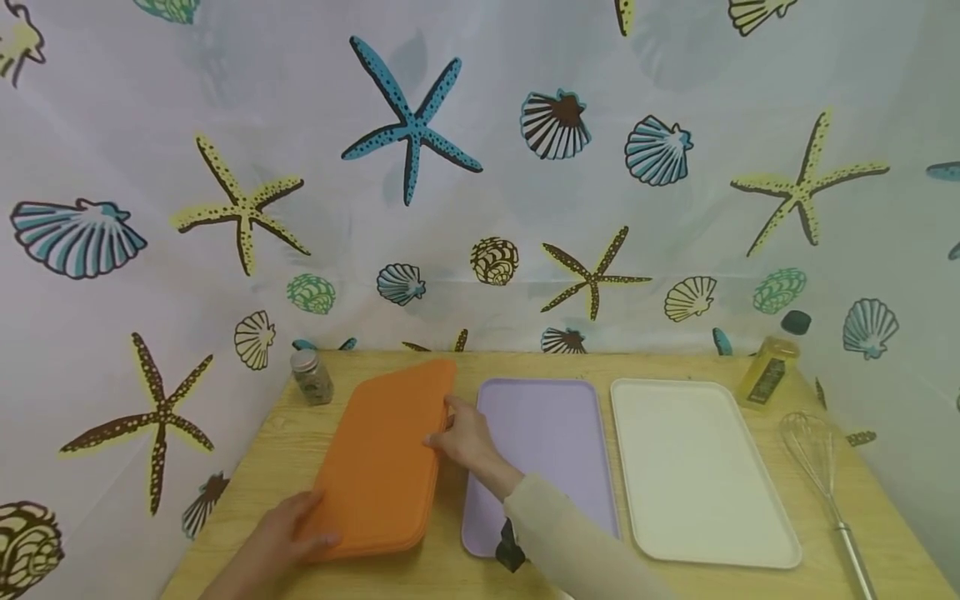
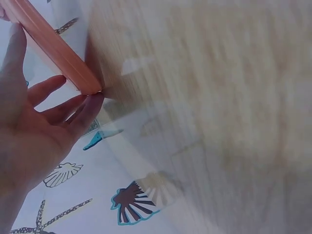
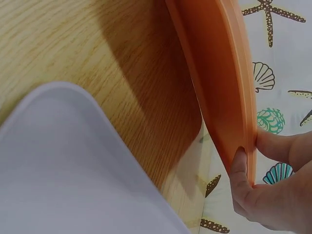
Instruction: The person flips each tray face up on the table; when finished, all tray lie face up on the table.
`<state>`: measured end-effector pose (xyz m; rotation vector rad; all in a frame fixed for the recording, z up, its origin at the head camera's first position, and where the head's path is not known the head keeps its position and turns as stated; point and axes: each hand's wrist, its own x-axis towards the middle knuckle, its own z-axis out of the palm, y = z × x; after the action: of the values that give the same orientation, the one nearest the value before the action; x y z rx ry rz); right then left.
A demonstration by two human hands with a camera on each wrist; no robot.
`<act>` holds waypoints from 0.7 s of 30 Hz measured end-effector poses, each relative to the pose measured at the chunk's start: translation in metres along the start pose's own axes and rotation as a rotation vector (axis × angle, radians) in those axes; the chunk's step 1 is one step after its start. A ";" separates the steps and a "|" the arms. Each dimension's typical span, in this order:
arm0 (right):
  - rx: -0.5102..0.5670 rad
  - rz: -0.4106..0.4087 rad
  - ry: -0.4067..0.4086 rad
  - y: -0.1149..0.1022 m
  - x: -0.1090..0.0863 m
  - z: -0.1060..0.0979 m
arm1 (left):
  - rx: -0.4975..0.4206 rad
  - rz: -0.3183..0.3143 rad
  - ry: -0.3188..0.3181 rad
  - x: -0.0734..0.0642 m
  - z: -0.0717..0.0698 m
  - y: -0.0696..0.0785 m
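Observation:
Both hands hold an orange tray [image 1: 382, 467], tilted with its right side raised off the table. At its near left corner, my left hand [image 1: 288, 533] grips the rim, thumb on the upper face; the left wrist view shows the fingers [image 2: 85, 109] bent against the edge. My right hand [image 1: 468, 437] pinches the right rim toward the far end, thumb on one face and fingers [image 3: 239, 178] on the other. The rim looks layered; whether more than one tray is stacked I cannot tell. A purple tray [image 1: 540, 450] lies flat under the right forearm.
A white tray [image 1: 701, 471] lies right of the purple one. Beyond it are a whisk [image 1: 828, 492] and a bottle of yellow liquid [image 1: 768, 371]. A small lidded jar [image 1: 312, 379] stands at the far left. A shell-patterned curtain [image 1: 495, 192] borders the wooden table [image 1: 262, 454].

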<state>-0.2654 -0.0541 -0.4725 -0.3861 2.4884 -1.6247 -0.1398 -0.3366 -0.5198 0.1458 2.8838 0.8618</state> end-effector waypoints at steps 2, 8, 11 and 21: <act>0.005 0.008 -0.001 -0.001 0.001 0.000 | 0.004 -0.016 -0.021 -0.004 0.001 0.000; 0.001 0.015 0.010 -0.005 0.002 -0.003 | 0.006 0.003 -0.002 -0.012 0.005 0.004; 0.001 0.011 0.007 -0.006 0.002 -0.004 | 0.016 -0.030 0.003 -0.013 0.005 0.009; 0.051 0.026 -0.055 -0.015 0.001 -0.010 | 0.112 0.008 0.038 -0.022 0.009 0.013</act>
<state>-0.2672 -0.0513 -0.4542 -0.3847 2.3967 -1.6412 -0.1162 -0.3234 -0.5182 0.1533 2.9692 0.7120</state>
